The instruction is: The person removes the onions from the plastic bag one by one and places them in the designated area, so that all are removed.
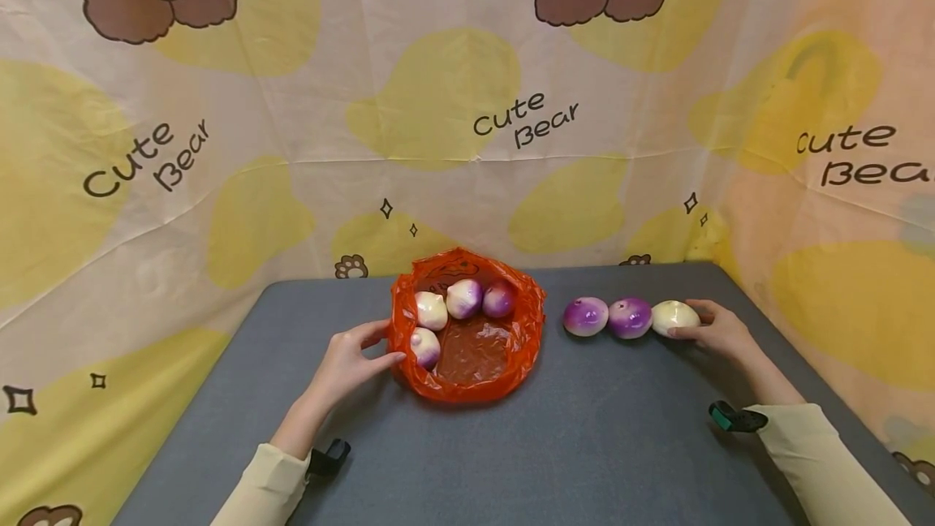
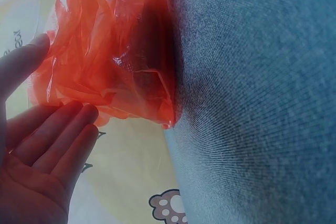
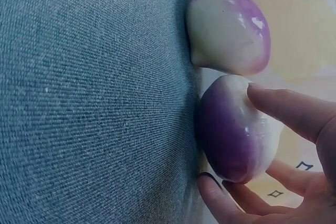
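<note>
A red plastic bag stands with its mouth wide on the table, several purple-and-white turnips inside, among them one turnip at the back. My left hand touches the bag's left side, thumb towards the front and fingers farther back. In the left wrist view those fingers are nearly straight against the red plastic. To the right of the bag, three glossy turnips sit in a row. My right hand grips the rightmost turnip, thumb on one side and fingers on the other; this turnip shows purple in the right wrist view.
The other two turnips in the row are a middle turnip and a left turnip, close together. All stand on a grey cloth-covered table. A printed curtain hangs behind the table's back edge and along its sides.
</note>
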Available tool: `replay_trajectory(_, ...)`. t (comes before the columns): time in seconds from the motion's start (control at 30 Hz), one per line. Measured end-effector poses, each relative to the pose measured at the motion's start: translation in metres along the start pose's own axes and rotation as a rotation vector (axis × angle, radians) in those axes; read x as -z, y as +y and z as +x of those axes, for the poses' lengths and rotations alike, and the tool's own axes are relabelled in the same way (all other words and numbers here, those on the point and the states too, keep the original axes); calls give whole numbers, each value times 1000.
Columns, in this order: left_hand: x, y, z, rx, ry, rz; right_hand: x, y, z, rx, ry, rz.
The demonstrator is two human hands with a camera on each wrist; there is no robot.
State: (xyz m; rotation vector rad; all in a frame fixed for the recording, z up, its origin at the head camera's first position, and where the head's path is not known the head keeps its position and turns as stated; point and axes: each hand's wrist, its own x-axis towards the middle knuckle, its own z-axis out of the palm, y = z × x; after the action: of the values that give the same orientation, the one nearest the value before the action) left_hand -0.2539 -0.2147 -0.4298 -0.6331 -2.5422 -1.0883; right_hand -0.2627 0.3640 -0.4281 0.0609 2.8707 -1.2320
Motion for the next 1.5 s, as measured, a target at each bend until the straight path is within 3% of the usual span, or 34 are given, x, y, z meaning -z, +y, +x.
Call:
replay_trajectory(0.43, 1, 2, 1, -2, 6, 4, 6, -3, -2, -26, -32, 12)
replay_trajectory(0.77, -1, 2, 1, -28, 29, 14, 18, -12, -17, -35, -18, 8)
replay_trajectory(1.13, 0, 1, 2, 7, 8, 15, 26, -35, -36, 93, 31, -68)
replay_trajectory(1.5, -1, 1, 2, 5, 3, 4, 18, -72, -48, 215, 65, -66)
